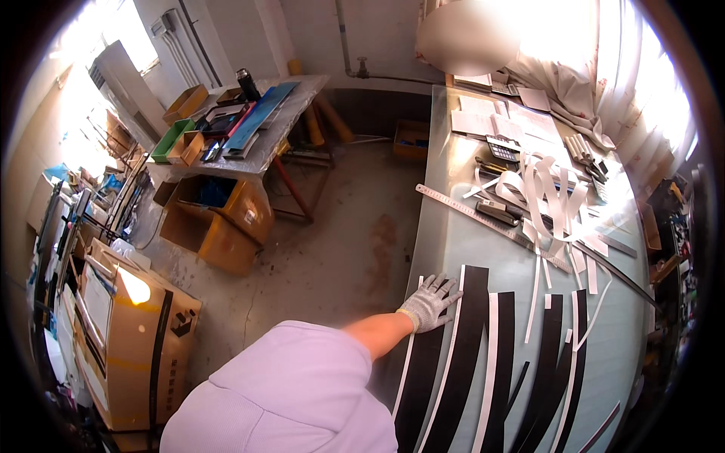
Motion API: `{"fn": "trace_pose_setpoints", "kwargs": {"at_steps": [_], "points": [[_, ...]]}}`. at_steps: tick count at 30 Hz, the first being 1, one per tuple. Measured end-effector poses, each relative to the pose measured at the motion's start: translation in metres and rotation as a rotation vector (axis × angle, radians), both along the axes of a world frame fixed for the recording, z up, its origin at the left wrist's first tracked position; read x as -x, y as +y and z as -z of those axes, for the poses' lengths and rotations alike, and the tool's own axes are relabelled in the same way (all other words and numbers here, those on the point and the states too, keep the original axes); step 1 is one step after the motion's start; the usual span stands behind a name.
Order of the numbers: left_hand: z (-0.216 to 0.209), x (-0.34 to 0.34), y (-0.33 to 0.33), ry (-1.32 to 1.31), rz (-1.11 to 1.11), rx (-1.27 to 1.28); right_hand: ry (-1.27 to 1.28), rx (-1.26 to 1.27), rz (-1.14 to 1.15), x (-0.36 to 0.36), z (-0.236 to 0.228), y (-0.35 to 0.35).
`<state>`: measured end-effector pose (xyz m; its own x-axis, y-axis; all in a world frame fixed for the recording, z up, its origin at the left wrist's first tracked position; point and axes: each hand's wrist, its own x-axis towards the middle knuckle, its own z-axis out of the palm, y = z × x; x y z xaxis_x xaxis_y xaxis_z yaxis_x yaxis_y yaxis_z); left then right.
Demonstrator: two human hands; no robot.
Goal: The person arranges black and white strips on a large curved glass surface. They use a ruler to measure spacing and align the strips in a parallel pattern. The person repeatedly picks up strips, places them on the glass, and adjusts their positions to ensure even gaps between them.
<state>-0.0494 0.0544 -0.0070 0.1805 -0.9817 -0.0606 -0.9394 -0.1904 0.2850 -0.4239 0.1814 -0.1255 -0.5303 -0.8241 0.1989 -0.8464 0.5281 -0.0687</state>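
My left hand [430, 304], in a grey knit glove, lies flat with its fingers spread. It rests on the far end of a long black strip [423, 370] that has a white edge along its left side. The fingertips reach to the white edge of a second, longer black strip [472, 309] just to the right. Further right on the table lie several more black strips [502, 325], some with white strips along them. A lavender sleeve [294, 392] covers my left upper arm. My right hand does not show in the picture.
The glass-topped table [438, 241] holds a steel ruler [461, 202], a stapler [498, 213], a calculator [502, 147], curled white strips [551, 196] and papers [476, 121]. Left stand a side table [302, 94] and open cardboard boxes [219, 238]. A large carton [143, 355] stands nearer.
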Motion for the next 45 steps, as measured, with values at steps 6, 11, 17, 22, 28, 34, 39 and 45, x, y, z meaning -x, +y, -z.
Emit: {"fn": "trace_pose_setpoints", "kwargs": {"at_steps": [6,11,17,22,28,34,39,45], "points": [[-0.011,0.0,0.0,-0.005,0.01,-0.045,0.004,0.003,0.003,0.0,0.0,0.0],[-0.003,-0.001,-0.001,-0.022,0.015,-0.032,0.004,0.001,-0.001,0.0,0.001,0.0],[-0.005,0.0,0.0,-0.033,0.018,-0.032,0.006,0.002,0.004,0.0,0.002,0.001],[0.0,-0.001,-0.002,-0.031,0.011,-0.03,0.006,0.001,-0.002,0.0,0.003,-0.001],[-0.002,0.0,-0.001,-0.013,0.006,-0.041,0.013,0.008,-0.004,0.001,0.004,-0.001],[-0.007,-0.001,0.0,0.011,-0.002,-0.039,0.015,0.006,-0.007,0.0,0.004,-0.001],[-0.007,0.0,-0.001,0.014,0.004,-0.036,0.015,0.009,-0.008,0.002,0.004,-0.002],[-0.002,-0.001,-0.002,-0.007,0.015,-0.025,0.018,0.013,-0.01,0.003,0.004,-0.003]]}}
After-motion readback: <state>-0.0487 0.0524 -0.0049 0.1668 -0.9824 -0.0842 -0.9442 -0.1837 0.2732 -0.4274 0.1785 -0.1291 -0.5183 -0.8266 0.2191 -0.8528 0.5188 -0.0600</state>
